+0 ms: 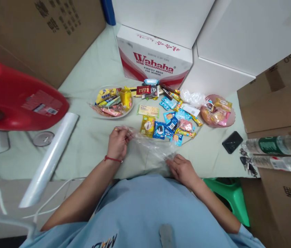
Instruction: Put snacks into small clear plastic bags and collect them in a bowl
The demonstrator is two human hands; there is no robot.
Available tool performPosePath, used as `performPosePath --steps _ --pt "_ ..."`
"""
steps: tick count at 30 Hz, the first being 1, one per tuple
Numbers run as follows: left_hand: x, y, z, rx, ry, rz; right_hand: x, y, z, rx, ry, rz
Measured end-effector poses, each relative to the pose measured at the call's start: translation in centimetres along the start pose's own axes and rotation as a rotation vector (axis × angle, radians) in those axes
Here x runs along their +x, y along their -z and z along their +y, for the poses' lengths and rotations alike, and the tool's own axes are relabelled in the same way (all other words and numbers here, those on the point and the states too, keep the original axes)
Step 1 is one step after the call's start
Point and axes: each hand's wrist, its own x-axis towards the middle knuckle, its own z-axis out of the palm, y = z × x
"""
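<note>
Apparently partway along, with some packets already gathered in the left bowl and the right bowl, and many loose snacks left on the table between them. Holds a clear plastic sheet, possibly a bag, slack across the near table edge. Pinches one end in the left hand, set farther forward, and the other in the right hand, with forearms slanting inward and fingers curled.

Bare cloth leaves passage between the roll and white bowl, but a plastic bag bars the nearest packets.
</note>
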Motion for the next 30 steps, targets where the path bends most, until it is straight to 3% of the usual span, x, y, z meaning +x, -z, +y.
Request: performPosePath --steps 2,5,8,10,12,16,19,22,26,30 --pt "-1.3 0.9 0.1 0.256 -0.209 0.097 -0.4 0.3 0.4 0.077 -0.034 0.032" --pt "-4.5 1.9 0.4 0.707 -0.709 0.115 -1.1 0.2 0.9 0.16 -0.046 0.113" --pt "-7.1 1.2 1.2 0.93 -1.108 -0.159 -1.6 -0.3 1.2 0.188 -0.051 0.17" --pt "-7.5 -0.3 1.8 1.009 -1.193 -0.339 -1.9 -0.7 1.4 0.184 -0.053 0.182" --pt "-6.5 -2.2 2.0 1.089 -1.146 -0.401 -2.2 -1.0 1.6 0.172 -0.044 0.184" --pt "-3.0 -4.7 1.5 1.275 -0.867 -0.381 -3.5 -1.4 2.0 0.145 -0.073 0.194" --pt "-1.7 -4.7 1.0 1.312 -0.777 -0.535 -4.9 -1.7 2.2 0.156 -0.134 0.236" --pt "-2.3 -3.5 0.8 1.085 -0.664 -0.609 -6.2 -1.8 2.3 0.183 -0.184 0.301" --pt "-4.1 -1.2 0.2 0.644 -0.359 -0.417 -6.8 -2.0 2.5 0.199 -0.241 0.38" --pt "-5.1 0.7 -1.3 0.497 -0.206 -0.187 -5.8 -2.2 3.3 0.22 -0.248 0.414"
